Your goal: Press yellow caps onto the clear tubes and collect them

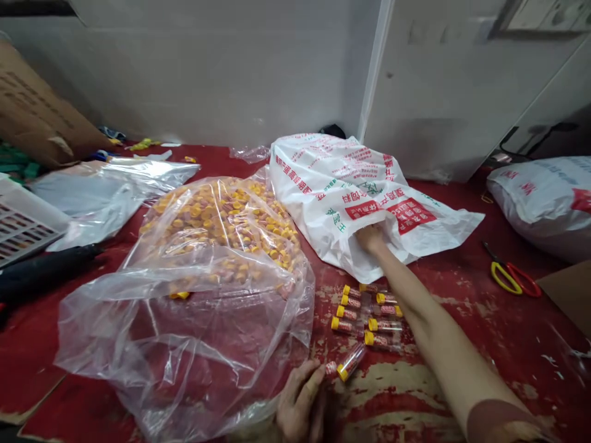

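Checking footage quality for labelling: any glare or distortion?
Head view: wide-angle distortion bends the wall corner; glare streaks the clear plastic bag, veiling its contents; the loose yellow-capped tubes on the table stay fairly sharp.

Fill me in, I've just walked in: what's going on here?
A person is working with bare hands. Their right hand reaches into the mouth of a white plastic bag with red print, while their left hand sits beside a clear tube with a yellow cap. More yellow-capped tubes lie in loose rows on the worn red surface, and a large clear plastic bag holds a heap of them.
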Available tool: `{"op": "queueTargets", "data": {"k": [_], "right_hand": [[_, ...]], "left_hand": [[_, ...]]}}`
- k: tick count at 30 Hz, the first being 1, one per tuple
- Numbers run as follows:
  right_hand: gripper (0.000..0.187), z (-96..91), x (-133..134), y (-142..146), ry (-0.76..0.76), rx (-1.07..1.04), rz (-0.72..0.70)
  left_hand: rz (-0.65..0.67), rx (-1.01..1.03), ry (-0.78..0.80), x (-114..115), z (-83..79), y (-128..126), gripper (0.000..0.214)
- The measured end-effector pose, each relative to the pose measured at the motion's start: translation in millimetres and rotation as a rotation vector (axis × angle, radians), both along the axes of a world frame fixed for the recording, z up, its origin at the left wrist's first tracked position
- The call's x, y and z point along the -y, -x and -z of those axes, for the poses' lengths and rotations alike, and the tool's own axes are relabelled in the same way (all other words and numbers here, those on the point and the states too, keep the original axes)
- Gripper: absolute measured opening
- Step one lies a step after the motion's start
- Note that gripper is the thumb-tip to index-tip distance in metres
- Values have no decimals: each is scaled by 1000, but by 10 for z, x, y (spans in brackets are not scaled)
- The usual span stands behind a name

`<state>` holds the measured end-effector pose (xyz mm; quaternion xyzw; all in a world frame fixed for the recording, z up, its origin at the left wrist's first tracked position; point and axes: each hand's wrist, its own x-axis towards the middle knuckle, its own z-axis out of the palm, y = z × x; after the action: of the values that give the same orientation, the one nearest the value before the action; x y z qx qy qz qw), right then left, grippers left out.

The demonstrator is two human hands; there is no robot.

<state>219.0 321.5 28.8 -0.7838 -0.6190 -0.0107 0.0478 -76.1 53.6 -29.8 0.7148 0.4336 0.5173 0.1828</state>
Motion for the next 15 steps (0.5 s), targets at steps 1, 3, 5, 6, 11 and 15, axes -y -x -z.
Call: {"op": "queueTargets", "data": {"k": [1,3,5,6,11,15], "right_hand": [[31,17,-49,-36,-3,7,25],[30,49,-88,-106,-17,13,61],[30,51,-56,-156,-19,4,65],[30,35,-15,-169,-20,-6,62],[45,-223,533,-96,-48,-104,-63],[57,-436,1475,95,-147,-575,-232]], "left_hand": [[38,-27,-18,16,0,3,42],[149,-106,-72,24,-65,7,44],[251,-160,-133,19,-184,-27,43],[290,-168,-161,20,-247,-63,40],[404,-226,-153,40,-435,-313,21],[335,-173,-65,5,-425,-385,22]]}}
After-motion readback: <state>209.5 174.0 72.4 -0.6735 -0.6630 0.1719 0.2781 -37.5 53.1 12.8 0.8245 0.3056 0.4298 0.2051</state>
